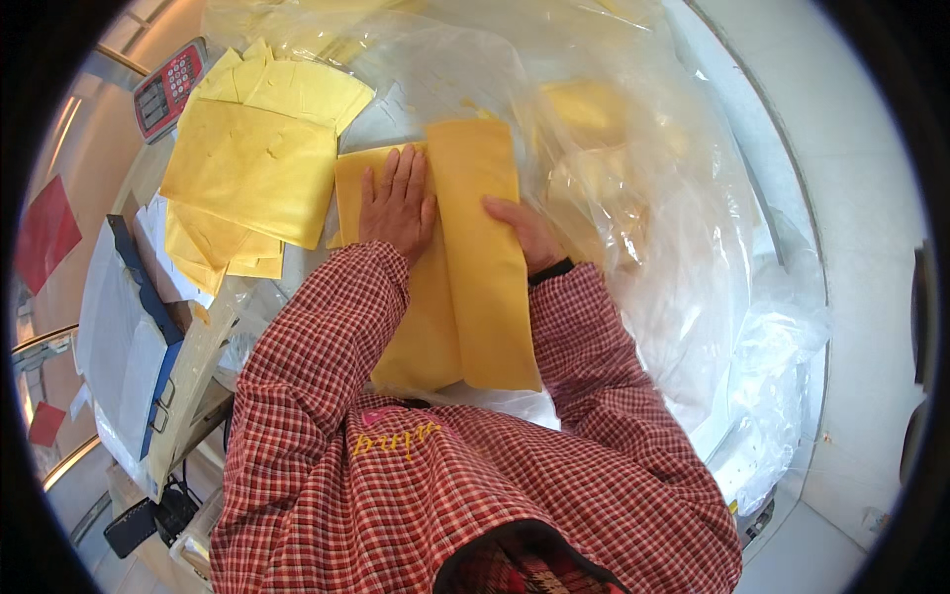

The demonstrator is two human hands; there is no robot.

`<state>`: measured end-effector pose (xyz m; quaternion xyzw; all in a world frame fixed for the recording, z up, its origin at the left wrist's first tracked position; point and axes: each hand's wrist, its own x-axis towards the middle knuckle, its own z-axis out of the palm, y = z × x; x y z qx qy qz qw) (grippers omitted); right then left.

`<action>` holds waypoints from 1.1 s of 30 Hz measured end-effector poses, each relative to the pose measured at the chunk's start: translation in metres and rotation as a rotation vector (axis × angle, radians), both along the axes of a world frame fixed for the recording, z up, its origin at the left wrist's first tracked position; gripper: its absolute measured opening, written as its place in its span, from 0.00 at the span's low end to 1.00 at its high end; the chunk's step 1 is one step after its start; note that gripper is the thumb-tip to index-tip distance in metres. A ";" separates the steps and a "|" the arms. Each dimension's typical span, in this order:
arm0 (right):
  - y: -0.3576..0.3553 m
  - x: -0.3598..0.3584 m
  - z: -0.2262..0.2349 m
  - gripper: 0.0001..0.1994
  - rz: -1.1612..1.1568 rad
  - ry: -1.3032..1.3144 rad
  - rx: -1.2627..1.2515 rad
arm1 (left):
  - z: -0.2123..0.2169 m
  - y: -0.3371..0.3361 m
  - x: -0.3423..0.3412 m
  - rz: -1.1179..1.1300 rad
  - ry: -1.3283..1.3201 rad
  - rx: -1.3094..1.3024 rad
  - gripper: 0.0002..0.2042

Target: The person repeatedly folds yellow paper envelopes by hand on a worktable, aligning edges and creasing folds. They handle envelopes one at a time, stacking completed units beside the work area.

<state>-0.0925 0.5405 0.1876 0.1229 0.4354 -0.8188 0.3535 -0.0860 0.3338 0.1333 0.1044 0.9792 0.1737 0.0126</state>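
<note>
Before me lies a long yellow sheet (416, 337) of smooth, flexible material; whether it is cloth or leather I cannot tell. A long yellow strip (480, 287), which looks like its right side folded over, covers part of it. My left hand (397, 201) lies flat on the sheet's upper left part, fingers stretched out and its thumb side by the strip's left edge. My right hand (527, 233) grips the strip's right edge, thumb on top, the other fingers mostly hidden beneath. Left of my left hand sits an uneven pile of yellow sheets (252, 163).
A red and grey keypad device (168, 89) stands at the far left. Clear plastic film (673, 257) spreads over the right side, with more yellow material (589, 114) under it. A blue-edged box file or folder (143, 327) lies at the left. White papers (163, 247) lie near the pile.
</note>
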 end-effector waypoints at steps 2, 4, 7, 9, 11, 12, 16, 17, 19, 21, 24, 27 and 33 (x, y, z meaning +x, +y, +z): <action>-0.001 0.013 -0.005 0.22 -0.188 -0.121 -0.196 | 0.000 -0.001 0.003 0.000 -0.003 0.017 0.31; 0.009 0.027 -0.037 0.22 -0.288 -0.085 -0.371 | 0.001 -0.003 0.003 -0.021 -0.004 -0.010 0.31; 0.012 0.036 -0.058 0.25 -0.325 0.021 -0.716 | 0.005 -0.006 0.003 -0.026 -0.007 -0.048 0.33; 0.012 0.041 -0.059 0.25 -0.375 0.014 -0.666 | 0.007 -0.006 0.004 -0.020 -0.006 -0.013 0.33; 0.011 0.042 -0.060 0.24 -0.475 0.024 -0.683 | 0.009 -0.010 0.003 -0.033 0.015 -0.024 0.32; 0.016 0.042 -0.058 0.23 -0.544 0.034 -0.715 | 0.009 -0.010 0.006 -0.043 0.033 -0.044 0.32; 0.100 0.036 -0.023 0.18 -0.644 0.232 -0.703 | 0.014 -0.004 0.005 -0.056 -0.042 -0.233 0.31; 0.129 0.032 -0.013 0.19 -0.677 0.300 -0.480 | 0.015 -0.005 0.008 -0.052 -0.036 -0.210 0.31; 0.134 0.026 0.018 0.21 -0.520 0.351 -0.121 | 0.011 -0.018 0.003 -0.048 -0.006 -0.159 0.32; 0.099 0.023 0.058 0.19 0.003 0.371 0.156 | 0.004 -0.015 0.002 -0.047 -0.011 -0.187 0.32; 0.027 0.052 0.070 0.18 0.215 0.307 0.458 | 0.006 -0.008 -0.003 -0.025 -0.053 -0.286 0.31; 0.017 0.048 0.095 0.20 0.662 0.524 1.153 | 0.010 0.011 0.003 0.044 -0.140 -0.318 0.30; 0.015 0.068 0.063 0.22 0.256 0.146 0.582 | -0.002 0.007 0.013 0.058 -0.003 -0.239 0.29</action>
